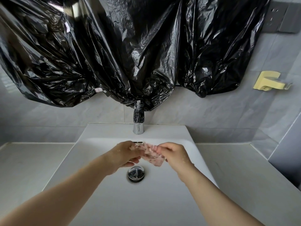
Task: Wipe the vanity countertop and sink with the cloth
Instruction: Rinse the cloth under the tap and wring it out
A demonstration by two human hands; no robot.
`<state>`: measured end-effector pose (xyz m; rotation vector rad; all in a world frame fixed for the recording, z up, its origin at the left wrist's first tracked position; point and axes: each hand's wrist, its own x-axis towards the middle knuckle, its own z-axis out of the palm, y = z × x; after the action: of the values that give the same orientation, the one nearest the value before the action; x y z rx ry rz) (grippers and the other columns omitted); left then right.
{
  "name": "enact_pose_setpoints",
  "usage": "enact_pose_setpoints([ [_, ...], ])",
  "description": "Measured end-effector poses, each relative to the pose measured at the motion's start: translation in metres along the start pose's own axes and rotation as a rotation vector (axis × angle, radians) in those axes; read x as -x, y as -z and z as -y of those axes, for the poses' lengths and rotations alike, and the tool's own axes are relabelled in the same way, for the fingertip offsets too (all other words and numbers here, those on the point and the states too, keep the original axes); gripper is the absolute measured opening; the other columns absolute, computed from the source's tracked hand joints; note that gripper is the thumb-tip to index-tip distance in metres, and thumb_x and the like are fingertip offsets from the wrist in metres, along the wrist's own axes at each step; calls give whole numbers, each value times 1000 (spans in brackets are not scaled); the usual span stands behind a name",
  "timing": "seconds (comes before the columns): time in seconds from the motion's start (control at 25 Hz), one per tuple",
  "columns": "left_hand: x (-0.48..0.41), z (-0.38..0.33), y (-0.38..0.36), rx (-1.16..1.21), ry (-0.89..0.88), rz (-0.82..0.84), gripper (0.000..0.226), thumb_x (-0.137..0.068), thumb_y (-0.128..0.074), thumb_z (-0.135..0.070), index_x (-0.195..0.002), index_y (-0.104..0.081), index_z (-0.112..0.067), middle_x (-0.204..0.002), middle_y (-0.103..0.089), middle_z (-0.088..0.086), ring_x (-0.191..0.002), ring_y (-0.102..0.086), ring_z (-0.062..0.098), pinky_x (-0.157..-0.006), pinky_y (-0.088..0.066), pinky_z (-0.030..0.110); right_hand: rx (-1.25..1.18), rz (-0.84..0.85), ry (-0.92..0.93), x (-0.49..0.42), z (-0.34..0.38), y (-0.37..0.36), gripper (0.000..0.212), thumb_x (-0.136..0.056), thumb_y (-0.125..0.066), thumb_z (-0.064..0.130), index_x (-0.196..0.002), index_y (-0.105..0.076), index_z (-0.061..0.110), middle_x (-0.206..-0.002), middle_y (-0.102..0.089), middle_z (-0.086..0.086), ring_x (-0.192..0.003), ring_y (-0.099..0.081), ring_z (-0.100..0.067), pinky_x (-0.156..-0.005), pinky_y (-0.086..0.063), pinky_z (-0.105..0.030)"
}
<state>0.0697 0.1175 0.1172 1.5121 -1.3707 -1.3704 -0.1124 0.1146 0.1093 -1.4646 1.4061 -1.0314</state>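
A small pink patterned cloth [152, 154] hangs bunched between both hands over the white sink [104, 201], just above the chrome drain [136, 174]. My left hand [126, 154] grips the cloth's left end with curled fingers. My right hand [175, 154] pinches its right end. Both hands are under the chrome faucet [138, 123], near the basin's back wall. The grey vanity countertop [29, 167] lies on both sides of the sink.
Black plastic sheeting [130, 46] covers the mirror and drapes over the faucet's top. A yellow wall holder [268, 80] is mounted on the grey tiles at the right. A wall socket [276, 18] sits at the upper right.
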Motion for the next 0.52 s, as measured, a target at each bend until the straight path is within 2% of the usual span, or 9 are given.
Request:
enact_pose_setpoints([
  [0.12, 3, 1, -1, -36, 36, -42, 22, -83, -68, -29, -87, -54, -12, -82, -59, 2, -72, -55, 11, -66, -44, 22, -360, -102, -121, -4, 11, -3, 16, -91, -53, 11, -78, -60, 15, -81, -63, -2, -75, -59, -15, -71, -52, -30],
  [0.2, 8, -1, -7, -69, -59, -67, 22, -83, -68, -22, -88, -52, -9, -80, -55, 0, -68, -55, 4, -60, -42, 15, -476, -109, -164, -4, 18, -7, 15, -94, -47, 14, -82, -56, 16, -81, -62, -2, -72, -58, -14, -72, -53, -32],
  [0.28, 12, -5, -11, 11, -212, -106, 23, -80, -67, 0, -89, -47, -6, -78, -54, 0, -54, -56, 0, -52, -41, 10, -302, -104, -120, -5, 20, -11, 12, -94, -49, 24, -84, -54, 21, -87, -64, 0, -74, -59, -13, -78, -52, -35],
  [0.36, 13, -10, -9, 98, -270, -92, 29, -77, -66, 10, -95, -51, -8, -73, -54, 2, -56, -55, 11, -54, -41, 15, -109, -73, -63, -3, 24, -11, 11, -92, -51, 35, -88, -52, 25, -90, -63, 4, -75, -55, -8, -76, -46, -31],
  [0.48, 10, -17, 3, 188, -199, -74, 9, -83, -64, -4, -82, -60, -12, -68, -55, 1, -71, -49, 17, -73, -42, 24, -113, 56, -40, -2, 29, -1, 20, -87, -62, 40, -94, -55, 23, -89, -61, 8, -76, -53, -6, -64, -41, -25],
  [0.52, 9, -18, 6, 229, -172, -86, 10, -85, -62, -7, -77, -59, -13, -68, -56, 0, -74, -51, 17, -76, -42, 26, -122, 113, -26, -3, 29, 3, 20, -85, -65, 38, -92, -58, 21, -86, -62, 8, -75, -54, -8, -61, -41, -24],
])
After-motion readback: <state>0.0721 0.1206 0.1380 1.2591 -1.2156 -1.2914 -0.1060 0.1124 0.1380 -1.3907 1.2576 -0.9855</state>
